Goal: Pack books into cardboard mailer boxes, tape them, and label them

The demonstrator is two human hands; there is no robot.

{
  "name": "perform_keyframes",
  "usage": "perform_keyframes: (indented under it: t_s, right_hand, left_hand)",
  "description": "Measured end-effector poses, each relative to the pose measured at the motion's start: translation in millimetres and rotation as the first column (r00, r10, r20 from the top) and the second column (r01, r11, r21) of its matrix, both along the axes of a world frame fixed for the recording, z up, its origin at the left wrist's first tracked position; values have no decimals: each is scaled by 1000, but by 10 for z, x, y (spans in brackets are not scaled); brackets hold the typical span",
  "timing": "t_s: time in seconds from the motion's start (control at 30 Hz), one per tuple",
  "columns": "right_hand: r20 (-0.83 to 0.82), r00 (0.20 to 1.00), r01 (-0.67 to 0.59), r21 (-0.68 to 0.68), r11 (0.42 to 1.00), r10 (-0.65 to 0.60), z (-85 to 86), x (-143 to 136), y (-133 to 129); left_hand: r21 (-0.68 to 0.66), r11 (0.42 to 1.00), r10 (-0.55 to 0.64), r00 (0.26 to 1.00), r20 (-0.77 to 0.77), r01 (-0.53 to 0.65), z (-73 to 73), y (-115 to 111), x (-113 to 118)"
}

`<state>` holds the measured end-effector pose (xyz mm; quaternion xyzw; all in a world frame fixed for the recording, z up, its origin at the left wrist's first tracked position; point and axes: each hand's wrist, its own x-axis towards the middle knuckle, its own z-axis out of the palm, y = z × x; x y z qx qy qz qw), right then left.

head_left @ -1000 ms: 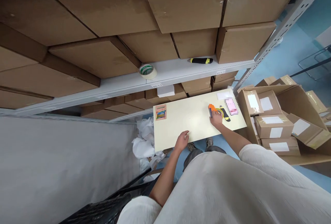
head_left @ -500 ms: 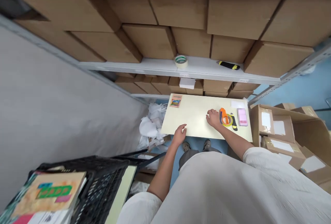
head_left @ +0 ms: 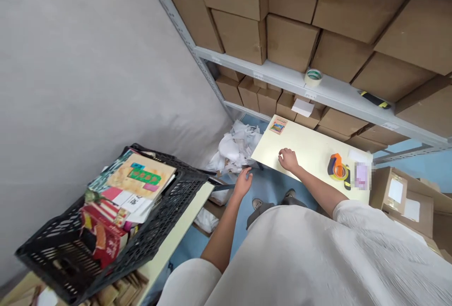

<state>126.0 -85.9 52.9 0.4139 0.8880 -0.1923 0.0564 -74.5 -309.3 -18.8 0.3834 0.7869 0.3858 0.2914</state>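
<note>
My left hand [head_left: 243, 181] hangs in the air off the left end of the pale table [head_left: 310, 148], fingers apart and nothing in them. Over the table's front part is my right hand [head_left: 288, 159], fingers loosely curved and apart, holding nothing; whether it touches the top I cannot tell. A small booklet with a coloured picture [head_left: 278, 125] lies at the far left corner. Toward the right end sit an orange tape dispenser [head_left: 334, 161], a roll of yellow tape [head_left: 344, 172] and a black-and-yellow utility knife [head_left: 348, 182]. Beside them is a blurred pinkish item [head_left: 361, 176].
At left, a black plastic crate [head_left: 190, 197] with books [head_left: 151, 174] rests on another pale surface [head_left: 176, 235]. White plastic scraps [head_left: 233, 148] are heaped below the wall. Shelves of cardboard boxes [head_left: 289, 42] hold a tape roll [head_left: 313, 77] and another knife [head_left: 375, 100]. Open carton [head_left: 383, 193] at right.
My view has swung left, bringing more of the crate and its books into sight. Both hands stay empty; my right hand is now farther from the tape dispenser, my left is off the table.
</note>
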Motion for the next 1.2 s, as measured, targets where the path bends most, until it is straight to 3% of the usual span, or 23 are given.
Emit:
perform_keyframes:
  t_s: [0.2, 0.33, 0.47, 0.67, 0.8, 1.03, 1.2]
  right_hand:
    - [10, 997, -75, -28, 997, 75, -55, -560, -400]
    - [-6, 991, -131, -50, 990, 131, -70, -904, -492]
    - [-39, 980, -198, -69, 978, 195, -139, -1232, -425]
    - [-77, 955, -294, -119, 948, 286, -349, -1835, -129]
    - [-71, 942, -335, -179, 925, 327, -631, -2291, 125]
    - [-49, 901, -426, -297, 855, 432, -1351, -2855, 405]
    - [-46, 944, -317, -400, 860, 327, -1893, -3164, 460]
  left_hand:
    - [-19, 998, 54, 998, 34, -53, -94, -518, -328]
    - [-45, 993, 108, 991, 75, -105, -120, -708, -484]
    - [-64, 988, 148, 983, 111, -141, -180, -692, -603]
    - [-34, 977, 213, 970, 115, -210, -301, -356, -815]
    - [-52, 961, 277, 950, 141, -273, -455, -83, -950]
    - [-162, 905, 423, 876, 232, -394, -903, 212, -1088]
    - [-218, 869, 489, 836, 248, -444, -1259, 321, -1339]
